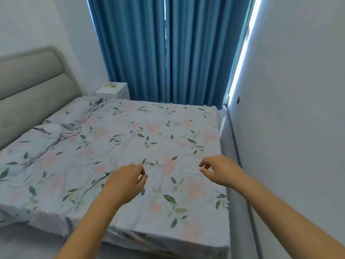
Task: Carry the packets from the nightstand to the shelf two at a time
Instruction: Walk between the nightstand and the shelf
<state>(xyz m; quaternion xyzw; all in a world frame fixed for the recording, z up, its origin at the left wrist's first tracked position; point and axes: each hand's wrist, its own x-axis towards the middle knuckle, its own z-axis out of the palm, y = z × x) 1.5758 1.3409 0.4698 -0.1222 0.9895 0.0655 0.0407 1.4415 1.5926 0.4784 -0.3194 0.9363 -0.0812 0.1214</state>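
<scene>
Pale packets point(110, 85) are lying on the white nightstand point(113, 91) in the far corner, between the grey headboard point(33, 86) and blue curtains point(168, 51). Well apart from them, the left hand point(125, 181) and right hand point(221, 170) are hovering over the floral bed point(130, 139), fingers loosely curled and grasping nothing.
</scene>
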